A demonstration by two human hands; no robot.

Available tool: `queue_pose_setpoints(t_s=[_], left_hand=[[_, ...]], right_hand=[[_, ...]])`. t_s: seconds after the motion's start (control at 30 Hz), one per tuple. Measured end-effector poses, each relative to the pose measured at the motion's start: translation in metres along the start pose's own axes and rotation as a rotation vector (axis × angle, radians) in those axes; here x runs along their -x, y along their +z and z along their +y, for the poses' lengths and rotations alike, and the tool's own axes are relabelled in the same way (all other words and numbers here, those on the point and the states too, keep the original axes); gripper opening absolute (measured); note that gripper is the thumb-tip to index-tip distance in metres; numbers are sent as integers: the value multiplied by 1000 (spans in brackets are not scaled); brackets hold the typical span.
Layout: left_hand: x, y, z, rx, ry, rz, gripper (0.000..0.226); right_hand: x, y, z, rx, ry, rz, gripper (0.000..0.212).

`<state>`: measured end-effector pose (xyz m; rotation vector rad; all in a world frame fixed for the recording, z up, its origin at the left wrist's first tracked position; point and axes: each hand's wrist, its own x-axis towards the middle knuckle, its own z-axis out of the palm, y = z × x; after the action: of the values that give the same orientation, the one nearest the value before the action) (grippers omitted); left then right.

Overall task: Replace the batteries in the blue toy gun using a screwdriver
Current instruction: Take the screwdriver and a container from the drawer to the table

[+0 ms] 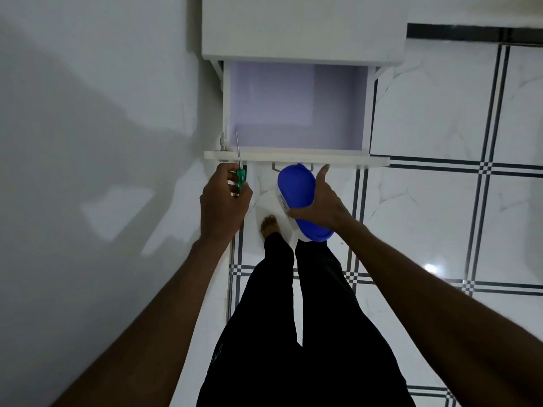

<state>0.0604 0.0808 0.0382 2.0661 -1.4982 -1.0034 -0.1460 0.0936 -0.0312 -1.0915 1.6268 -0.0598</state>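
White floor tiles and an open drawer frame the person, left hand gripping the screwdriver, right hand clasping a blue-lidded container; no toy gun visible, so the battery swap seems unstarted.

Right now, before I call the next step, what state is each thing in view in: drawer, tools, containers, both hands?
White drawer: pulled open, nothing visible inside.
Green-handled screwdriver: held in the left hand, shaft pointing toward the drawer.
Blue-lidded white plastic container: lid on, tilted, carried in the right hand.
Left hand: fingers curled round the screwdriver handle.
Right hand: grip on the container, thumb extended.
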Motion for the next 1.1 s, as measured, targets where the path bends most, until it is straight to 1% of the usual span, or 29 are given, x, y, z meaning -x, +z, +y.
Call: queue_pose_setpoints(t_s=[0.23, 0.3, 0.47, 0.63, 0.73, 0.83, 0.93, 1.03, 1.1], left_hand=[[-26, 7, 12, -1, -5, -21, 32], [-35, 8, 17, 12, 18, -27, 31], [-55, 11, 27, 19, 45, 3, 33], [-64, 9, 28, 4, 66, 19, 34], [-65, 5, 30, 3, 64, 20, 34], [-61, -1, 34, 3, 79, 10, 33], [-55, -8, 43, 22, 79, 15, 30], [-42, -11, 58, 21, 147, 2, 28], [-32, -8, 72, 22, 203, -36, 27]], right_hand=[[-47, -36, -28, -32, -73, -1, 148], [-60, -47, -35, -45, -90, -8, 149], [-93, -76, -48, -62, -113, 10, 145], [-112, -97, -61, -77, -154, 11, 144], [-118, -108, -69, -124, -154, 39, 145], [-113, -114, -72, -155, -132, 78, 142], [-91, -116, -66, -106, -149, 122, 140], [-46, -115, -50, -70, -138, 210, 137], [-7, -113, -35, -78, -118, 293, 133]])
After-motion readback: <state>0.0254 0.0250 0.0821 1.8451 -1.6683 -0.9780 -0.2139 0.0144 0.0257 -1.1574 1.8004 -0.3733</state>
